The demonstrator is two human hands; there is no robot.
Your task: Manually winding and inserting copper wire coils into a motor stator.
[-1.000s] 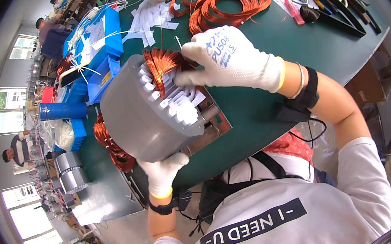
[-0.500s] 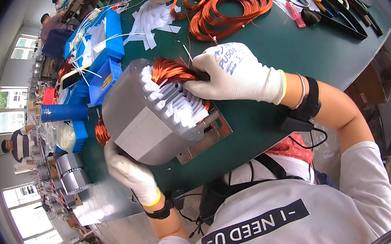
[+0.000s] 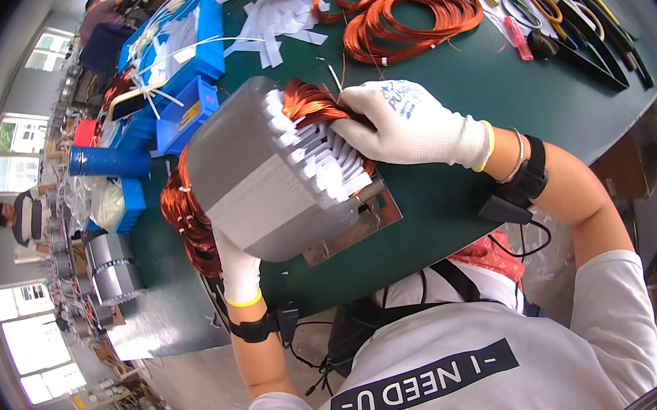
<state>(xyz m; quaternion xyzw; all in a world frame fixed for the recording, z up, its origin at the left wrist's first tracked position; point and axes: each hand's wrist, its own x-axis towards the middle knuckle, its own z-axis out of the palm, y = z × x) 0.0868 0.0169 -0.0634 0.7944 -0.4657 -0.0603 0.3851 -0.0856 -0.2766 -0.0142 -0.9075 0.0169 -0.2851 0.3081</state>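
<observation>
A grey metal motor stator (image 3: 256, 177) lies on its side on a small metal stand (image 3: 360, 230). White paper slot liners (image 3: 331, 152) stick out all round its right-hand opening. At the top of that opening, a bundle of orange copper wire (image 3: 313, 103) bulges out. My right hand (image 3: 413, 126), in a white knitted glove, has its thumb and fingers closed on the right end of this bundle. My gloved left hand (image 3: 239, 272) reaches behind the stator's lower left; its fingers are hidden. Beside it, a thick copper winding (image 3: 185, 209) hangs from the left end.
Loose copper wire coils (image 3: 413, 21) and white paper strips (image 3: 279, 20) lie at the back of the green table (image 3: 441, 200). Blue bins (image 3: 188, 124) stand at the left, near a second stator (image 3: 111, 268). Hand tools (image 3: 557, 5) are at the back right. Two people work far off.
My left hand has gone from the stator's lower left side to behind it, with its fingers now hidden. More of the left copper winding shows. The right hand keeps its hold, and the view has shifted.
</observation>
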